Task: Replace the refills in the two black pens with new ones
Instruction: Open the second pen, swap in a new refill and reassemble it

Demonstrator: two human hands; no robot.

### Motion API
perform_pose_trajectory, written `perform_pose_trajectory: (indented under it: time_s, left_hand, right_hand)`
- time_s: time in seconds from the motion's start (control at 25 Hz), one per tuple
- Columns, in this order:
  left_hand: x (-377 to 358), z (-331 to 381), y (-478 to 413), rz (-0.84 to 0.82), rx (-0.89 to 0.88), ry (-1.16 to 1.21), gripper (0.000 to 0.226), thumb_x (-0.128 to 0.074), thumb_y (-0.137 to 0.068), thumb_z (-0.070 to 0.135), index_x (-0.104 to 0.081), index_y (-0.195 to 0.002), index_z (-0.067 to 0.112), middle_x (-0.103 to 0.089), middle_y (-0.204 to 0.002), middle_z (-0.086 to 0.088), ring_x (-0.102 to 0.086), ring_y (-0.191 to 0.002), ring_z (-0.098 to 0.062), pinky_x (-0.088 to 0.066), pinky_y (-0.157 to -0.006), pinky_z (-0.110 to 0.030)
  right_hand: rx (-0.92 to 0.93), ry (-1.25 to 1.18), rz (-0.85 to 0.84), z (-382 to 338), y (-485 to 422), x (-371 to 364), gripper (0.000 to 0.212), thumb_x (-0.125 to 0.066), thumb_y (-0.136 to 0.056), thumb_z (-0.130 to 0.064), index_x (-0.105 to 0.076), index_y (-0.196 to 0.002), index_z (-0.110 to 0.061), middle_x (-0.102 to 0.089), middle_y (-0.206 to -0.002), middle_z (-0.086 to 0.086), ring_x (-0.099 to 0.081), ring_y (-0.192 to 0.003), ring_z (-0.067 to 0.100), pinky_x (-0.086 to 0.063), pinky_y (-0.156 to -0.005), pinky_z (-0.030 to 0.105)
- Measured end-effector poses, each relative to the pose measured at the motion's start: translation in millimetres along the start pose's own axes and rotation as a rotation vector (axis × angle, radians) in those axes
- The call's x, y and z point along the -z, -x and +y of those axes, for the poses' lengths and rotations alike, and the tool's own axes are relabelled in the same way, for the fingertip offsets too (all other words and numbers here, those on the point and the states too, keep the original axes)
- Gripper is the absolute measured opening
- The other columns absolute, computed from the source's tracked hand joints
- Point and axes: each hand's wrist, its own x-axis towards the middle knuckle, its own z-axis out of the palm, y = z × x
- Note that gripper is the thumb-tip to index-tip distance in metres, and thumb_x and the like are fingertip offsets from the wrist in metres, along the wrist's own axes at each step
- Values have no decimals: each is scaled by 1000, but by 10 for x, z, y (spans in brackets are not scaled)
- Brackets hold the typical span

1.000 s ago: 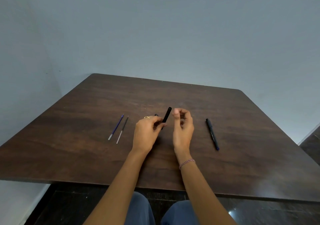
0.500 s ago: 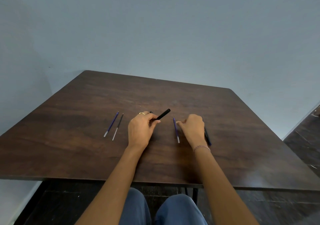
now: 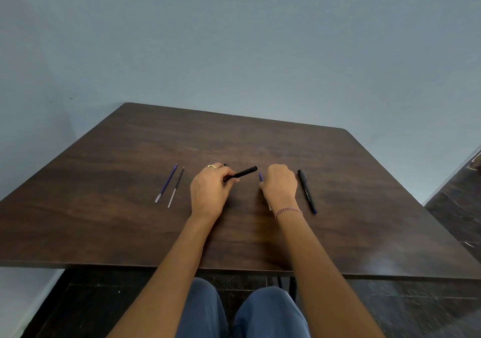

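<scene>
Left hand point(image 3: 210, 189): fingers and thumb curled round the lower end of a black pen barrel point(image 3: 244, 173). The barrel is lifted off the table point(image 3: 130, 228), its far end angled toward your right hand point(image 3: 279, 185).

Right hand: knuckles up, fingers curled down against the table. A third refill point(image 3: 260, 176), blue, runs beneath it. Its tip shows just past your fingers on the thumb side, and a pale end peeks out by the wrist. I cannot tell whether you pinch it or merely rest on it, since the contact is hidden.

Second black pen point(image 3: 307, 191): flat on the table just outside your right hand, whole and untouched.

Spare blue refill point(image 3: 166, 183) and spare dark refill point(image 3: 176, 186): side by side, outboard of your left hand, apart from it.

Judgement: first pen is in hand. The refill under your right hand looks like the old one, parked.

Next: free the right hand and cross past the left to a spare. Pinch it near mid-length and feed it into the barrel's open end. Keep the barrel steady and aligned. A thin refill rolls and flexes, so lift it cleanly.
</scene>
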Motion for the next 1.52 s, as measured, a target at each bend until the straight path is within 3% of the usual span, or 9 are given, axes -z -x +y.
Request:
perform_pose_trajectory:
  time_s: [0.08,0.16,0.2,0.32,0.48,0.6,0.72,1.0,1.52]
  left_hand:
    - [-4,-6,3,5,-2,1,14,-78,-74,25,-73,-86,19,-67,-81,5,-60,-74,-11,-49,-62,-27]
    - [-4,-13,5,9,16,8,14,-78,-73,25,-72,-84,19,-66,-79,5,-58,-72,-11,-46,-62,-24]
    - [-4,-17,2,8,27,9,14,-79,-73,24,-72,-84,18,-66,-80,5,-58,-73,-11,-46,-63,-24]
    - [-2,-9,13,3,51,28,15,-79,-73,23,-71,-83,17,-67,-82,3,-61,-75,-13,-51,-66,-31]
    - [11,3,22,-12,35,34,14,-77,-75,25,-72,-86,18,-68,-78,2,-62,-71,-14,-52,-65,-33]
    - [7,5,26,-8,1,46,16,-77,-76,20,-73,-91,18,-70,-83,2,-62,-76,-14,-53,-70,-31]
    - [-3,2,29,-6,-19,33,18,-77,-75,16,-73,-92,18,-70,-86,1,-62,-79,-14,-52,-73,-29]
    - [4,19,30,-13,-7,7,17,-77,-75,16,-73,-91,18,-69,-84,2,-61,-78,-14,-50,-71,-28]
    - [7,24,24,-18,-9,-4,16,-76,-76,18,-73,-91,17,-68,-84,1,-61,-78,-15,-52,-70,-32]
  right_hand:
    - [-43,-101,4,107,-10,-3,20,-69,-80,-20,-59,-69,-7,-63,-76,8,-60,-65,21,-41,-51,25]
    - [-72,-302,26,262,-15,-51,24,-71,-74,-24,-64,-61,-6,-53,-54,-1,-47,-47,9,-33,-42,21]
    - [-87,-474,28,329,-8,-92,23,-71,-76,-27,-70,-63,-8,-53,-51,-5,-47,-47,5,-33,-43,19]
    - [-199,-978,92,404,100,-215,19,-73,-81,-34,-75,-80,-16,-66,-67,-12,-58,-63,1,-41,-57,15]
    - [-181,-1307,270,376,129,-212,12,-73,-82,-26,-69,-72,-23,-69,-66,-8,-62,-62,0,-48,-63,14]
    - [-107,-1476,330,408,156,-165,12,-68,-87,-16,-67,-75,-17,-68,-59,-4,-60,-55,3,-50,-56,17]
    - [-83,-1571,396,413,181,-135,11,-65,-89,-14,-65,-79,-12,-67,-56,-3,-59,-51,4,-48,-50,17]
    - [-47,-1732,449,402,195,-72,12,-60,-91,-7,-58,-80,-9,-69,-60,-1,-64,-53,10,-51,-51,20]
    - [38,-1662,444,399,182,-116,11,-60,-91,-7,-57,-81,-9,-70,-64,2,-66,-58,14,-53,-55,23]
